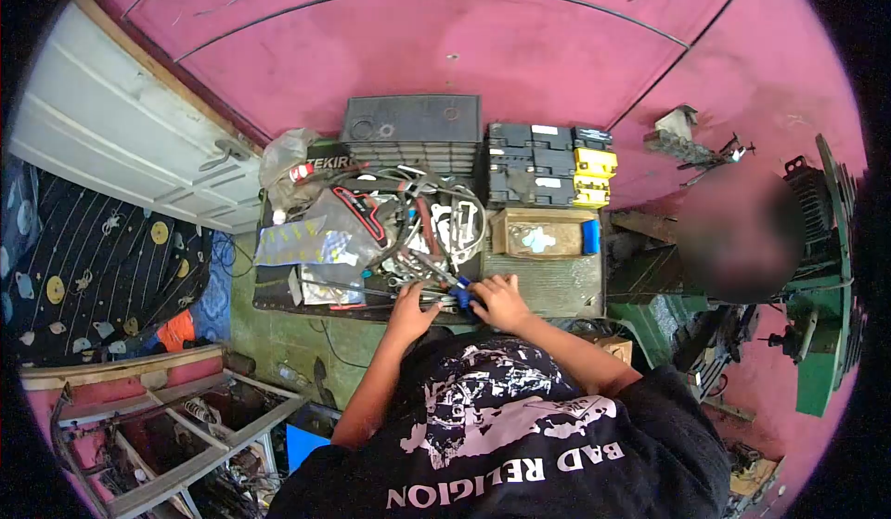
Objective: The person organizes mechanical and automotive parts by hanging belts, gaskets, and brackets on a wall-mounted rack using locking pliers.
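My right hand [501,304] is at the table's front edge, its fingers curled round a blue-handled tool [466,304] whose exact kind I cannot make out. Just left of it, my left hand [414,311] lies with thumb and fingers apart over the near edge of a pile of metal hand tools [422,273]. It seems to touch the tools there, but nothing shows in its grasp. Behind the hands, a tangle of grey cables [464,205] and a red-edged black piece [364,214] lie on the heap.
Grey stacked cases [413,122] and black-and-yellow organiser boxes [536,168] stand against the pink wall. A cardboard tray [538,234] sits right of the pile, beside a ribbed mat [557,285]. Plastic bags [284,162] lie left. Green machinery [650,329] stands at right.
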Demonstrator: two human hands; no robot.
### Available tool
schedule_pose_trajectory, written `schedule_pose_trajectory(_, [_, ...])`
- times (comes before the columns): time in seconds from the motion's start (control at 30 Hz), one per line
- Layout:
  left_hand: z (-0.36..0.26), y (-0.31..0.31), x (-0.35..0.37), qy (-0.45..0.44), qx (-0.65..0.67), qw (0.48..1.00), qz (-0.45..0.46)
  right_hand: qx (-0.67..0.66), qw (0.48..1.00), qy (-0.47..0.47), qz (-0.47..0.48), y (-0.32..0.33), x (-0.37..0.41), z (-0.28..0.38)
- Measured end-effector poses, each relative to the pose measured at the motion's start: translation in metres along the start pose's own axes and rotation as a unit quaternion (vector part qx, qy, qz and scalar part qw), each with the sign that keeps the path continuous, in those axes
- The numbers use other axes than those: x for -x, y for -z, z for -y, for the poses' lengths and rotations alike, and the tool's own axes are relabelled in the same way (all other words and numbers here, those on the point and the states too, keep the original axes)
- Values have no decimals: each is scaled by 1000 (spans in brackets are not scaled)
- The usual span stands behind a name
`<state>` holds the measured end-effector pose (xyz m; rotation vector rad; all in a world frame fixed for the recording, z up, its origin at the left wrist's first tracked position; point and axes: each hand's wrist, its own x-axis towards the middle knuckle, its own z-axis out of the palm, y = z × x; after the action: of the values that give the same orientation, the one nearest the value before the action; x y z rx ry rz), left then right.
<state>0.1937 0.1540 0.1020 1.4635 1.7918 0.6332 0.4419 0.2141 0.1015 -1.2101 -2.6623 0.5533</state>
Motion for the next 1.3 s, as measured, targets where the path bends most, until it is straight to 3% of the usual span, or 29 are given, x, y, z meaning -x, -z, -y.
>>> schedule_pose_trajectory(0.13, [21,42,-14,-14,30,999,-34,58,995,-82,-11,-4,-22,19])
schedule_pose_trajectory(0.27, [18,98,-32,-16,25,996,-88,42,983,-157,-84,-8,-66,36])
schedule_pose_trajectory(0.3, [21,108,-39,-37,23,993,-107,17,977,-206,-55,4,-83,43])
schedule_pose_trajectory(0.37, [23,131,-57,-46,41,991,-117,37,967,-203,-149,-8,-113,34])
schedule_pose_trajectory(0.43, [35,147,-86,-106,-38,981,-160,53,967,-205,-139,-9,-147,24])
schedule_pose_trajectory(0.5, [47,156,-124,-186,-30,964,-189,74,969,-180,-151,-10,-179,16])
schedule_pose_trajectory(0.53, [46,161,-141,-186,-30,965,-181,95,964,-200,-150,-11,-191,14])
schedule_pose_trajectory(0.6, [41,169,-171,-281,-69,929,-230,96,950,-263,-138,-9,-212,8])
schedule_pose_trajectory(0.63, [26,176,-172,-285,-68,929,-226,96,948,-268,-139,-9,-218,5])
schedule_pose_trajectory(0.7, [-22,190,-165,-80,1,990,-119,70,930,-343,-117,-9,-226,0])
schedule_pose_trajectory(0.77, [-32,184,-167,-114,16,985,-128,37,935,-330,-123,3,-225,3])
schedule_pose_trajectory(0.83, [-53,177,-162,-110,69,987,-97,-20,957,-223,-182,10,-228,6])
schedule_pose_trajectory(0.87, [-59,172,-163,-95,64,992,-61,-25,952,-231,-198,9,-231,5])
schedule_pose_trajectory(0.9, [-37,147,-176,-148,47,984,-92,-24,952,-233,-198,9,-232,2])
schedule_pose_trajectory(0.97, [-25,119,-185,-161,29,985,-45,66,968,-185,-156,11,-230,-4])
schedule_pose_trajectory(1.03, [-27,99,-187,-207,-1,977,-49,-19,937,-219,-270,10,-219,2])
schedule_pose_trajectory(1.1, [-47,97,-176,-150,9,988,18,-96,896,-257,-348,12,-203,1])
schedule_pose_trajectory(1.13, [-48,92,-175,-183,-7,983,3,-104,888,-266,-359,24,-191,6])
schedule_pose_trajectory(1.17, [-51,86,-173,-172,35,984,23,-191,861,-283,-376,22,-181,1])
schedule_pose_trajectory(1.23, [-54,73,-173,-187,23,981,50,-387,769,-222,-458,34,-162,4])
schedule_pose_trajectory(1.3, [-61,62,-169,-178,20,982,56,-502,689,-199,-483,51,-142,4])
